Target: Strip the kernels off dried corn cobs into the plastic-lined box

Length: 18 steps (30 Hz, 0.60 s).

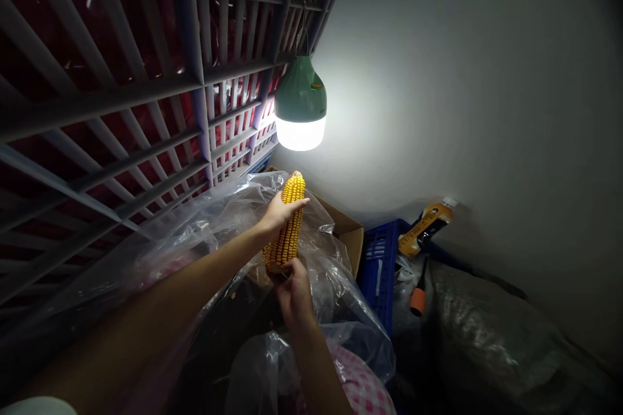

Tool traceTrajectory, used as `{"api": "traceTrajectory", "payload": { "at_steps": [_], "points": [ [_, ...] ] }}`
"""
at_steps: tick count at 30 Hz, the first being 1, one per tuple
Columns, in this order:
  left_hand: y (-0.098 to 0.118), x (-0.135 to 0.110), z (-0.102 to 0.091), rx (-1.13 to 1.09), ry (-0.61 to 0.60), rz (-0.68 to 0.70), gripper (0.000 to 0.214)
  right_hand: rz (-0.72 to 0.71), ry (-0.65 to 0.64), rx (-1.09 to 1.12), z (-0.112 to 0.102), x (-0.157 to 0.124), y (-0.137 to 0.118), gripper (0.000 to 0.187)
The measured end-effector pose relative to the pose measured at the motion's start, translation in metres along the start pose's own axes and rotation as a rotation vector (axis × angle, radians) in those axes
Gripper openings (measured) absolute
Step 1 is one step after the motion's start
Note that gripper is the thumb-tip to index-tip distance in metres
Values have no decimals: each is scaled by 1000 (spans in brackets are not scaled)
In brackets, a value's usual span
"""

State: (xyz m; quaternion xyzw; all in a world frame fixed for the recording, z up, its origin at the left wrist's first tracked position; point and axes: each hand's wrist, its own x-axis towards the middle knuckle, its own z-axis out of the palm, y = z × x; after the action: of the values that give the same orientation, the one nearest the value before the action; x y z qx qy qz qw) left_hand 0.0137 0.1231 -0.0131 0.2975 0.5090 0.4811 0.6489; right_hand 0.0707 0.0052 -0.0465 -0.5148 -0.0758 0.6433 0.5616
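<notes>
An ear of corn (291,227) with yellow kernels is held up, tilted slightly, in the middle of the head view. My left hand (280,213) wraps around its upper part, the thumb lying across the kernels. At the lower end of the ear, my right hand (294,288) grips with its fingers closed; part of those fingers is hidden. Below both hands a large clear plastic bag (335,292) hangs open, its inside dark. A few small pale bits show inside the bag.
A green-topped lamp (300,100) glows, hooked on stacked plastic crates (202,78) at left. To the right stand a cardboard box (348,233), a blue crate (379,259), a yellow bottle (426,230), an orange-ended tool (417,301) and a dark sack (487,331). A pale wall rises behind.
</notes>
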Motion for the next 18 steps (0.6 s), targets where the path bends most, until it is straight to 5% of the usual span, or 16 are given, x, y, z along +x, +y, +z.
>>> {"api": "traceTrajectory", "payload": {
  "at_steps": [4,9,18],
  "points": [
    [7,0,-1,-46,7,-97,41,-29,-50,0,0,-9,-6,30],
    [16,0,-2,-114,-29,-88,37,110,-164,143,-2,-15,-30,24],
    [13,9,-7,-194,-36,-224,27,17,-175,32,-10,-17,-28,28]
  ]
}}
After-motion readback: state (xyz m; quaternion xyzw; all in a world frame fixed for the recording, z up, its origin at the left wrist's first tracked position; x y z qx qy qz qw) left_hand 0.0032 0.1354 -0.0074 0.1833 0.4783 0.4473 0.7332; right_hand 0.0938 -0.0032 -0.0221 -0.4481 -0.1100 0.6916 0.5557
